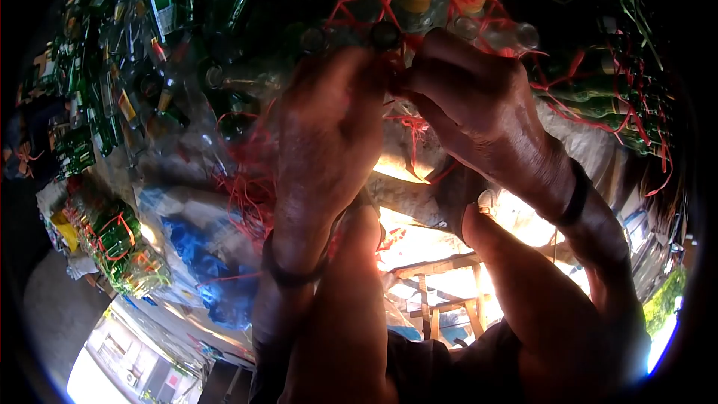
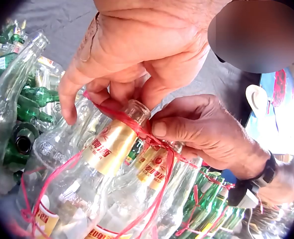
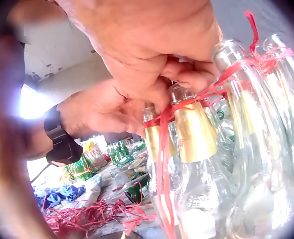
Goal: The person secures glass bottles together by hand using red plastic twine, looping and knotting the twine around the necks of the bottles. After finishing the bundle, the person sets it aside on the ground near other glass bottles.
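Observation:
Several clear glass bottles [image 2: 107, 149] with gold neck labels stand close together, bound round their necks by red plastic string [image 2: 159, 199]. My left hand [image 1: 329, 120] has its fingers curled at a bottle neck and pinches the string there. Opposite it, my right hand [image 1: 479, 97] pinches the same string between thumb and fingers, close beside the left fingertips. In the right wrist view, loose string [image 3: 164, 164] hangs down the front of the gold-labelled bottles [image 3: 194, 134]. My fingers partly hide the spot where the strands meet.
Many green bottles [image 1: 161, 7] are heaped at the left. String-tied green bottles [image 1: 613, 97] lie at the right. A tangle of red string [image 1: 250, 187] and blue plastic [image 1: 202, 269] lie left of my legs. A wooden frame [image 1: 434, 269] is between my legs.

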A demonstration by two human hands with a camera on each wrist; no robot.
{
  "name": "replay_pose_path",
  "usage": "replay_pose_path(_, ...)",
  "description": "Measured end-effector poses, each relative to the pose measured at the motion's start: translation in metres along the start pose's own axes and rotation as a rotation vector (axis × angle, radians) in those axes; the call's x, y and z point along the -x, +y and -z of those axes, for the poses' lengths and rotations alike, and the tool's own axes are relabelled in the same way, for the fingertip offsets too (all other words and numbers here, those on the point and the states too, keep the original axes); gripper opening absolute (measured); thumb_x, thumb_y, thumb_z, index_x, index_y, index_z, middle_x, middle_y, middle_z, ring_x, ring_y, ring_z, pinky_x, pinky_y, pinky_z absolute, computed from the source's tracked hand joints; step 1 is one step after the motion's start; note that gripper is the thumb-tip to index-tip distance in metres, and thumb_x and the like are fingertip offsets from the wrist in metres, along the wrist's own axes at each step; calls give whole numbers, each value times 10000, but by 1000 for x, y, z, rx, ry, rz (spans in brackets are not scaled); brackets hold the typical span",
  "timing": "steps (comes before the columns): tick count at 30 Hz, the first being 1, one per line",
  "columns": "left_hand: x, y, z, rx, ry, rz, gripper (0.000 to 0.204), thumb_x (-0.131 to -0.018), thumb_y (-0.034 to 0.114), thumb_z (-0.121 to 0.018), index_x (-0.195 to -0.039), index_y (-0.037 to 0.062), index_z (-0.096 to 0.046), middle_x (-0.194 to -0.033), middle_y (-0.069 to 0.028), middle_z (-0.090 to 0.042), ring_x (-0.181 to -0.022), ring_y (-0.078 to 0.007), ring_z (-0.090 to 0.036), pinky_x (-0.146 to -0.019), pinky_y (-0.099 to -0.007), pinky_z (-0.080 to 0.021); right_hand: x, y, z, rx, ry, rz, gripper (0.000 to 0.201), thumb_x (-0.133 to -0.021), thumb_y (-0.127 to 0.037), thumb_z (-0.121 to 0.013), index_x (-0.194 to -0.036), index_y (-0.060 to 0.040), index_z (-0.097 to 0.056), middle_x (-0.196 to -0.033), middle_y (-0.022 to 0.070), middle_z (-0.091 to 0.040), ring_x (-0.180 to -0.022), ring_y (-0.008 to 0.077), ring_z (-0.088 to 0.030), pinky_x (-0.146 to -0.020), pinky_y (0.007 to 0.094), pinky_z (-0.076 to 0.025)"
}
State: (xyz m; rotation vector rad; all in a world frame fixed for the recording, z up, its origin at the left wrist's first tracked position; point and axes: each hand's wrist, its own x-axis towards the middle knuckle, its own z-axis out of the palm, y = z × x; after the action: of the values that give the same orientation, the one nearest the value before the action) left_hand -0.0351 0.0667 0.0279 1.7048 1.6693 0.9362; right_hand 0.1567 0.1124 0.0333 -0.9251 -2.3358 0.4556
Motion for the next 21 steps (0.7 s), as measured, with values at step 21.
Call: replay_pose_path(21, -5, -2, -1, 43, -10, 21, 173, -1066, 137, -668, -1122, -7, -747, -876, -53, -756, -811, -83, -665, -741, -263, -530, -4, 1, 13, -59, -71, 25, 202, -790, 46, -796, -971, -18, -735, -937, 86, -648, -741, 261, -673, -614, 389, -532)
